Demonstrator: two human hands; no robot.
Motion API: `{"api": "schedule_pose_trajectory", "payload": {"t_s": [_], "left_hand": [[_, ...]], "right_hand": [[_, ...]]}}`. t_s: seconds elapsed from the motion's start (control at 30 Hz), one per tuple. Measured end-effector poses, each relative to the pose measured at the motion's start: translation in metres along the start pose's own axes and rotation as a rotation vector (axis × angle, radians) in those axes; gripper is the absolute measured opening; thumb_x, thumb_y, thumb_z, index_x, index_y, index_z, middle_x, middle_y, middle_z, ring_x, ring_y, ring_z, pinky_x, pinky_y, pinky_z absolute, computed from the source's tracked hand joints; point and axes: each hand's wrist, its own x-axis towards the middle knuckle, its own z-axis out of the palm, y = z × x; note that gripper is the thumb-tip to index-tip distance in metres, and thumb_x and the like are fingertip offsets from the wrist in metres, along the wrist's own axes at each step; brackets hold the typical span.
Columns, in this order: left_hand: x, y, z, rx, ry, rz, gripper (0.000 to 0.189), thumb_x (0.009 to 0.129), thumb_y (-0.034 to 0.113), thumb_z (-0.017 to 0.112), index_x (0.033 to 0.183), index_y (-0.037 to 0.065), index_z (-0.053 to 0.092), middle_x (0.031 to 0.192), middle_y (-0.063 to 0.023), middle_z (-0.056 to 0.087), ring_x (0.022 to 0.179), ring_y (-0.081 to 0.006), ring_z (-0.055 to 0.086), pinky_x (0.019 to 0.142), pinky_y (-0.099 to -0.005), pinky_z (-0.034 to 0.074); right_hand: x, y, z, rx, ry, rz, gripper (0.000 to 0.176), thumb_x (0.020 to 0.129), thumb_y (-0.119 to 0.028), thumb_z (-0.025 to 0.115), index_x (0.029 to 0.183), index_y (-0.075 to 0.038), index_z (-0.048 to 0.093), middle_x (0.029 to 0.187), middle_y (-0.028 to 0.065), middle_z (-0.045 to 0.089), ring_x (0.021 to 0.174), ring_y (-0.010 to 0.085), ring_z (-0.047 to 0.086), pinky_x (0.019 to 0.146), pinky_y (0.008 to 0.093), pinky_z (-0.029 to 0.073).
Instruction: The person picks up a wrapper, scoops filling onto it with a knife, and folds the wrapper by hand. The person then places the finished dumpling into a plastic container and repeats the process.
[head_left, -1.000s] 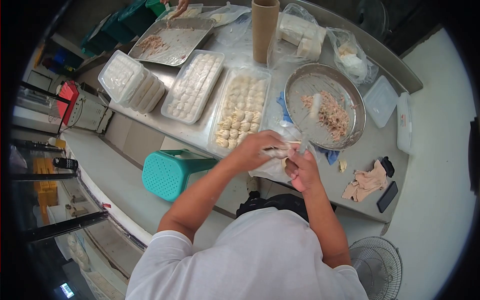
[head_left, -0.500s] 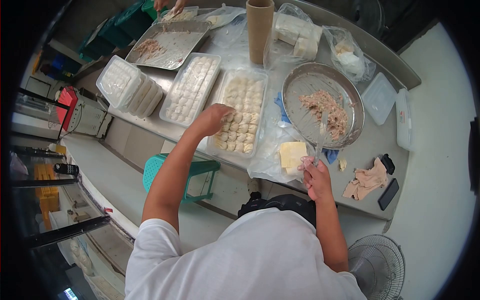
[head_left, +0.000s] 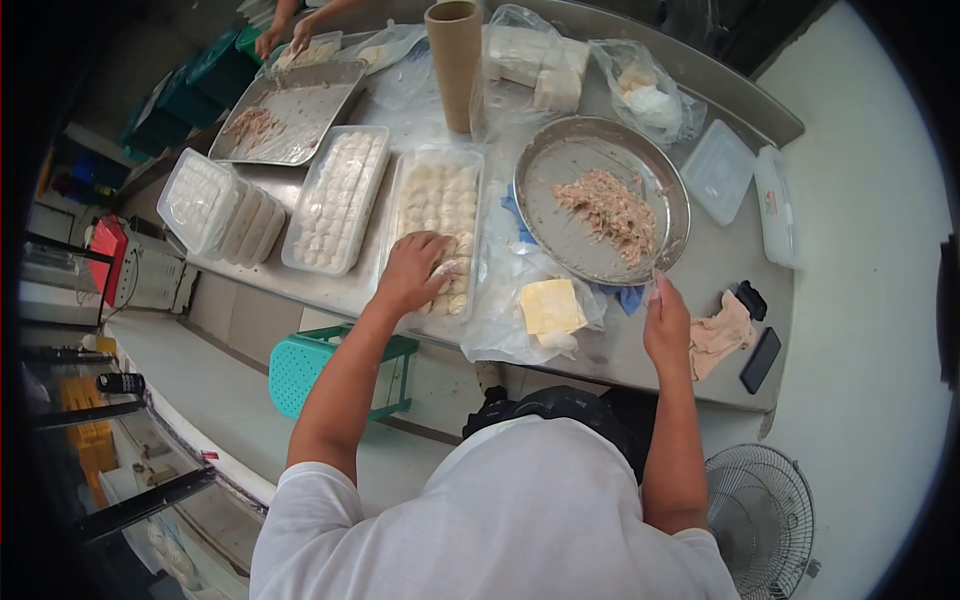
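My left hand point(head_left: 413, 270) lies on the near rows of folded dumplings in a clear plastic tray point(head_left: 437, 190), fingers spread over them. My right hand point(head_left: 667, 325) hovers at the table's front edge, just below a round metal pan point(head_left: 545, 225) that holds minced filling point(head_left: 608, 208). Its fingers are closed on a thin spatula that points up toward the pan's rim. Between my hands, a stack of square yellow wrappers point(head_left: 550, 305) rests on a plastic sheet.
To the left stand a film-covered dumpling tray point(head_left: 335, 200) and stacked boxes point(head_left: 210, 205). Another person's hands point(head_left: 285, 32) work by a metal tray point(head_left: 300, 100). Also here: a cardboard tube point(head_left: 455, 60), bags point(head_left: 530, 65), lidded boxes point(head_left: 720, 170), a cloth point(head_left: 720, 335), a phone point(head_left: 760, 360), a teal stool point(head_left: 310, 365), a fan point(head_left: 760, 520).
My hands were together folding a dumpling. The left hand then went to the tray and now lies on its near rows. The right hand moved right, below the pan.
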Motion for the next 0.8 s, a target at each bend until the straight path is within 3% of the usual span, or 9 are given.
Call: {"api": "schedule_pose_trajectory", "payload": {"t_s": [0.03, 0.13, 0.17, 0.23, 0.3, 0.37, 0.43, 0.63, 0.8], "left_hand": [[-0.001, -0.004, 0.003, -0.011, 0.016, 0.0, 0.051, 0.084, 0.028, 0.069, 0.128, 0.005, 0.057, 0.128, -0.0173, 0.056, 0.123, -0.0349, 0.049, 0.104, -0.0453, 0.037], [0.003, 0.015, -0.005, 0.09, 0.023, -0.003, 0.05, 0.083, 0.026, 0.07, 0.127, 0.005, 0.058, 0.126, -0.0174, 0.057, 0.12, -0.035, 0.05, 0.104, -0.0456, 0.038], [0.006, 0.025, -0.006, 0.088, 0.021, 0.005, 0.05, 0.083, 0.026, 0.07, 0.127, 0.005, 0.058, 0.126, -0.0174, 0.057, 0.12, -0.035, 0.05, 0.104, -0.0456, 0.038], [0.011, 0.053, 0.002, 0.064, 0.251, 0.061, 0.047, 0.082, 0.018, 0.072, 0.125, 0.006, 0.059, 0.123, -0.0175, 0.058, 0.118, -0.0356, 0.052, 0.101, -0.0452, 0.041], [0.014, 0.084, 0.025, -0.179, 0.243, 0.09, 0.043, 0.08, 0.009, 0.073, 0.121, 0.005, 0.061, 0.121, -0.0171, 0.059, 0.116, -0.0359, 0.054, 0.098, -0.0437, 0.045], [0.015, 0.122, 0.046, -0.428, 0.049, 0.135, 0.038, 0.078, 0.009, 0.074, 0.114, 0.003, 0.063, 0.114, -0.0157, 0.061, 0.111, -0.036, 0.055, 0.096, -0.0424, 0.046], [0.017, 0.147, 0.068, -0.387, -0.142, 0.2, 0.032, 0.074, 0.01, 0.076, 0.104, 0.006, 0.066, 0.113, -0.0133, 0.061, 0.108, -0.0349, 0.055, 0.096, -0.0426, 0.045], [0.02, 0.153, 0.08, -0.271, -0.131, 0.157, 0.032, 0.067, 0.005, 0.074, 0.098, 0.006, 0.067, 0.104, -0.0122, 0.06, 0.101, -0.035, 0.055, 0.089, -0.0437, 0.046], [0.022, 0.159, 0.078, -0.289, -0.138, 0.098, 0.03, 0.067, 0.004, 0.072, 0.096, 0.004, 0.066, 0.104, -0.0136, 0.06, 0.102, -0.0357, 0.056, 0.089, -0.0448, 0.046]], "right_hand": [[0.013, -0.01, -0.013, -0.141, -0.08, -0.021, 0.032, 0.096, -0.01, 0.05, 0.126, -0.003, 0.058, 0.104, 0.0185, 0.062, 0.094, 0.0399, 0.063, 0.079, 0.05, 0.05], [0.046, -0.022, -0.028, -0.442, -0.139, 0.034, 0.032, 0.089, -0.007, 0.05, 0.118, -0.004, 0.062, 0.101, 0.0216, 0.062, 0.092, 0.0434, 0.062, 0.079, 0.0515, 0.05], [0.056, -0.015, -0.024, -0.444, -0.134, 0.042, 0.032, 0.089, -0.007, 0.05, 0.118, -0.004, 0.062, 0.101, 0.0216, 0.062, 0.092, 0.0434, 0.062, 0.079, 0.0515, 0.05], [0.069, -0.002, -0.014, -0.476, -0.17, 0.008, 0.029, 0.086, -0.007, 0.048, 0.108, -0.006, 0.065, 0.099, 0.0197, 0.064, 0.092, 0.0415, 0.064, 0.079, 0.0509, 0.051], [0.069, -0.005, -0.012, -0.486, -0.265, -0.035, 0.029, 0.085, -0.008, 0.048, 0.106, -0.006, 0.067, 0.097, 0.0193, 0.064, 0.09, 0.0414, 0.064, 0.079, 0.0505, 0.051], [0.069, -0.009, -0.007, -0.494, -0.364, -0.087, 0.028, 0.085, -0.008, 0.047, 0.104, -0.007, 0.068, 0.096, 0.0189, 0.064, 0.088, 0.0412, 0.064, 0.079, 0.0501, 0.051], [0.059, -0.008, -0.009, -0.462, -0.425, -0.162, 0.028, 0.084, -0.007, 0.049, 0.103, -0.007, 0.069, 0.095, 0.0182, 0.064, 0.09, 0.0395, 0.065, 0.08, 0.0486, 0.052], [0.044, -0.031, -0.039, -0.477, -0.581, -0.282, 0.025, 0.083, -0.006, 0.054, 0.101, -0.009, 0.071, 0.094, 0.0145, 0.064, 0.09, 0.0352, 0.066, 0.078, 0.0465, 0.052], [0.078, -0.053, -0.054, -0.509, -0.458, -0.211, 0.025, 0.083, -0.006, 0.054, 0.101, -0.009, 0.071, 0.093, 0.0138, 0.064, 0.09, 0.0344, 0.066, 0.078, 0.046, 0.053]]}}
